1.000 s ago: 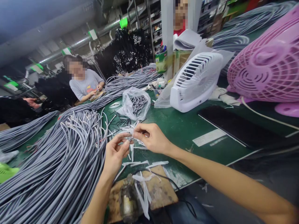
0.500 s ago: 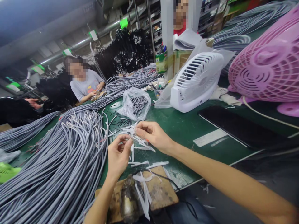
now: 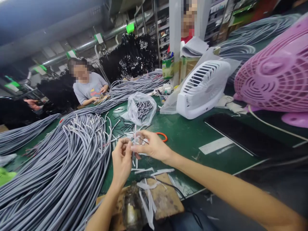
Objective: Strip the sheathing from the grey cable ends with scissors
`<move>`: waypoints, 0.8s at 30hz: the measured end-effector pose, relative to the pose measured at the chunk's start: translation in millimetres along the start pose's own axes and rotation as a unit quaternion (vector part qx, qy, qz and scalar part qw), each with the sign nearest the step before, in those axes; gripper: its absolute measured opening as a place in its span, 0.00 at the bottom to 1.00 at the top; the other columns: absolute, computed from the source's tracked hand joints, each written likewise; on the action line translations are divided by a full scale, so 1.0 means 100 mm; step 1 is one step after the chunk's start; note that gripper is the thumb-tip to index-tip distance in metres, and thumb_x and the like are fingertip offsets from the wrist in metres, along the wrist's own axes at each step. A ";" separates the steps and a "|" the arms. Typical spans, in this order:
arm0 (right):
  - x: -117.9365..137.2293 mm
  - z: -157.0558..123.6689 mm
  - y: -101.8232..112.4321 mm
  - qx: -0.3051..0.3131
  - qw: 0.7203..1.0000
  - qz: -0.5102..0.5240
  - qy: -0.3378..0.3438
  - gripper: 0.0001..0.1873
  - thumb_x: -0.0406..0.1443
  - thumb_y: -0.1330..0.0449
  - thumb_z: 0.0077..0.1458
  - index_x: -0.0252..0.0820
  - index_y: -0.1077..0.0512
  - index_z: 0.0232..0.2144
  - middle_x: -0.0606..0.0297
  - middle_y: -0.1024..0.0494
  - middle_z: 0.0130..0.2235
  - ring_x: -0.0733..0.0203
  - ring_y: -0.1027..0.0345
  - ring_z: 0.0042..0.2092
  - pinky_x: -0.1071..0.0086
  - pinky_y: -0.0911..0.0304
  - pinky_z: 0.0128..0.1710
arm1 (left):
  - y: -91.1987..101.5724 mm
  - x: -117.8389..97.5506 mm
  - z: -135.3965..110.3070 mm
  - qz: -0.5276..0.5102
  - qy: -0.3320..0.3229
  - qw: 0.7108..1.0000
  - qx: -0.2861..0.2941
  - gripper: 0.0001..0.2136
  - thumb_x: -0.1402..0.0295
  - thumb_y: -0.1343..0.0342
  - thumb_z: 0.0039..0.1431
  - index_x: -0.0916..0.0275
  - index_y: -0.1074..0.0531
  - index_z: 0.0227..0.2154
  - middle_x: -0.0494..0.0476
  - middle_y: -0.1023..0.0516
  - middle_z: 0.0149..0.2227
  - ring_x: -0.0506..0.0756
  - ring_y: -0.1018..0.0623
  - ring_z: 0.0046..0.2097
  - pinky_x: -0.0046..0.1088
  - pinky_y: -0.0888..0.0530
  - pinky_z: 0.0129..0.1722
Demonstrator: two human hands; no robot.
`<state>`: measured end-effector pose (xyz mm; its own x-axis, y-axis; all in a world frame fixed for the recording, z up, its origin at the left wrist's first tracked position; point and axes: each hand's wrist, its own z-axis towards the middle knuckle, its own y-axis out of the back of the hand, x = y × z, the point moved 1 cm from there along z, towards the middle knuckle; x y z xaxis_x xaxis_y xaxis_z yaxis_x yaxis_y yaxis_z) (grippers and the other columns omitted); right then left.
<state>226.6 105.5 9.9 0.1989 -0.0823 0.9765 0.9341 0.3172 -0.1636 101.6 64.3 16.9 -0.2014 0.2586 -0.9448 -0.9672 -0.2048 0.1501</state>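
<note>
My left hand (image 3: 122,157) and my right hand (image 3: 155,146) meet over the green table, fingertips closed together. Between them a thin white strip (image 3: 135,131) stands upright, pinched at its lower part by both hands. A short dark thin piece shows by the right fingers; its kind is unclear. Loose white strips (image 3: 141,170) lie beneath and in front of the hands. Just beyond the right hand an orange loop handle (image 3: 163,136) rests on the table. Farther off, a clear plastic bag (image 3: 131,106) holds many short grey tubes (image 3: 143,109), with thin black pieces (image 3: 122,123) scattered beside it.
Long grey cables (image 3: 69,160) fill the left side. A wooden board (image 3: 166,195) with a taped metal part (image 3: 132,213) sits close to me. To the right are a white fan (image 3: 204,86), a pink fan (image 3: 274,70) and a black slab (image 3: 240,134). A co-worker (image 3: 89,85) sits across.
My hands have come together, the right one moving down and toward the left. A white strip now stands upright between the fingertips, and the orange handle is more exposed.
</note>
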 end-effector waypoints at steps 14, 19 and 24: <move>0.00 -0.02 0.01 -0.024 0.982 -0.097 0.160 0.05 0.33 0.44 0.46 0.39 0.34 0.21 0.69 0.33 0.23 0.69 0.41 0.25 0.75 0.44 0.25 | 0.05 -0.06 0.13 -0.322 0.070 0.943 -0.046 0.15 0.67 0.32 0.38 0.62 0.34 0.25 0.45 0.31 0.21 0.42 0.36 0.20 0.14 0.36 0.21; 0.01 -0.03 0.02 -0.018 0.981 -0.101 0.167 0.05 0.34 0.44 0.47 0.39 0.35 0.22 0.69 0.33 0.23 0.69 0.42 0.24 0.75 0.44 0.24 | 0.26 -0.11 0.25 -0.318 0.009 0.934 -0.163 0.16 0.65 0.31 0.33 0.63 0.33 0.22 0.43 0.32 0.22 0.41 0.35 0.21 0.12 0.35 0.22; 0.06 -0.09 0.00 -0.025 0.961 -0.167 0.221 0.07 0.33 0.46 0.51 0.39 0.34 0.22 0.67 0.31 0.24 0.67 0.39 0.25 0.75 0.44 0.24 | 0.07 -0.07 0.11 -0.124 0.103 0.987 0.027 0.17 0.65 0.32 0.36 0.66 0.24 0.32 0.47 0.31 0.20 0.42 0.37 0.20 0.17 0.39 0.18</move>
<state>230.2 96.2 14.7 -0.0180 -0.5681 0.8228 0.9788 0.1581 0.1306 94.3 71.5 27.5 0.0734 0.0969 -0.9926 -0.9908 -0.1066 -0.0837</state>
